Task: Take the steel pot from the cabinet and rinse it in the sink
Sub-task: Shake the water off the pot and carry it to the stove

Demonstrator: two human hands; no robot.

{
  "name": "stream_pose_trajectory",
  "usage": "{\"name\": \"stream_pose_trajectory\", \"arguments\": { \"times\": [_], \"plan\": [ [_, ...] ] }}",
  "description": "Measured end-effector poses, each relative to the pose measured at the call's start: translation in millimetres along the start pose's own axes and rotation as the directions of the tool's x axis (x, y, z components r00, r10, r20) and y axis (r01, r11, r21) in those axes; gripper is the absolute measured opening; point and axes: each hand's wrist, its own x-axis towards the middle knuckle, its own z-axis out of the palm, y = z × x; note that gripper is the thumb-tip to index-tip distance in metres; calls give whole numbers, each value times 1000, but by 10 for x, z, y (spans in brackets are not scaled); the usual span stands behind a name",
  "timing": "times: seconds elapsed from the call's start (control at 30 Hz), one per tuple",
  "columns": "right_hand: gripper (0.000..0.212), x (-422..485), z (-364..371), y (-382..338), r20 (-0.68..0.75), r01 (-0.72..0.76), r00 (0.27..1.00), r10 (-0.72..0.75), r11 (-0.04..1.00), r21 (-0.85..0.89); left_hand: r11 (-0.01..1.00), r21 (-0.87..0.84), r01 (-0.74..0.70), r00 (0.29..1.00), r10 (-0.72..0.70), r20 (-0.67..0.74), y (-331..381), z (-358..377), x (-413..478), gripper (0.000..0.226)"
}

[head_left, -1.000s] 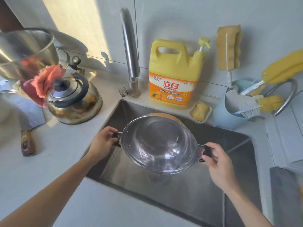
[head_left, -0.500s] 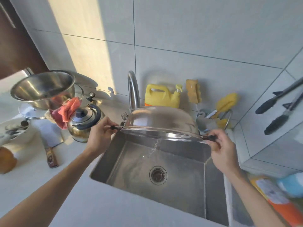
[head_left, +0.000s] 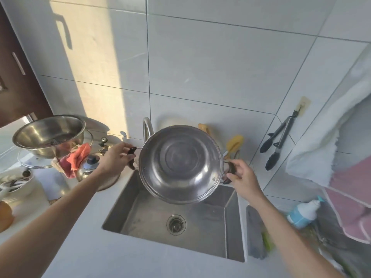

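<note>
The steel pot (head_left: 180, 163) hangs in the air above the back of the sink (head_left: 230, 223), tipped so that its open inside faces me. My left hand (head_left: 115, 159) grips its dark left handle and my right hand (head_left: 241, 175) grips the dark right handle. The sink basin below is bare steel with a round drain (head_left: 176, 224). The faucet (head_left: 147, 127) rises behind the pot, and the pot hides its lower part.
Left of the sink stand a kettle (head_left: 90, 167), a red cloth (head_left: 75, 159) and a steel bowl (head_left: 50, 135) on the counter (head_left: 84, 247). Black tongs (head_left: 278, 141) hang on the right wall, beside white and pink towels (head_left: 329, 149). A blue-white bottle (head_left: 303, 211) lies at right.
The pot went from open side up low in the sink, to upside down, to tilted with its inside facing me, held higher. My view has pulled back and up.
</note>
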Motion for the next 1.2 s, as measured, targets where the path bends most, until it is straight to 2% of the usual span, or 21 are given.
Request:
{"name": "stream_pose_trajectory", "arguments": {
  "times": [0.07,0.17,0.27,0.5,0.63,0.8,0.93,1.07,1.13,1.2],
  "plan": [
    [45,-1,-77,81,41,-97,995,96,995,24,995,-81,64,996,-59,64,28,88,86,25],
    [40,-146,-262,91,79,-262,965,252,951,168,954,-219,203,969,-164,184,88,258,134,20],
    [30,-444,-509,96,45,-334,941,336,893,301,894,-307,326,916,-219,336,128,394,100,24],
    [24,-1694,-1252,123,-176,-337,869,462,815,472,832,-389,395,773,-72,630,649,1086,-141,28],
    [24,-2751,-1784,202,-337,-325,777,532,797,509,833,-387,396,642,50,765,1259,1836,-478,29],
    [37,-4397,-2440,258,-562,-296,569,601,787,541,835,-338,434,428,139,893,2193,2965,-1305,29],
    [40,-5835,-2711,360,-707,-251,338,621,784,568,887,-258,383,154,215,965,2910,3787,-2419,30],
    [37,-7233,-2770,316,-777,-160,109,620,782,602,944,-178,277,-87,209,974,3528,4660,-3687,32],
    [32,-7912,-2761,279,-793,-136,13,609,787,601,964,-136,227,-177,178,968,3806,5050,-4422,27],
    [27,-8506,-2756,251,-798,-115,-72,598,790,602,979,-126,160,-217,160,963,4023,5351,-5125,22]
  ]
}}
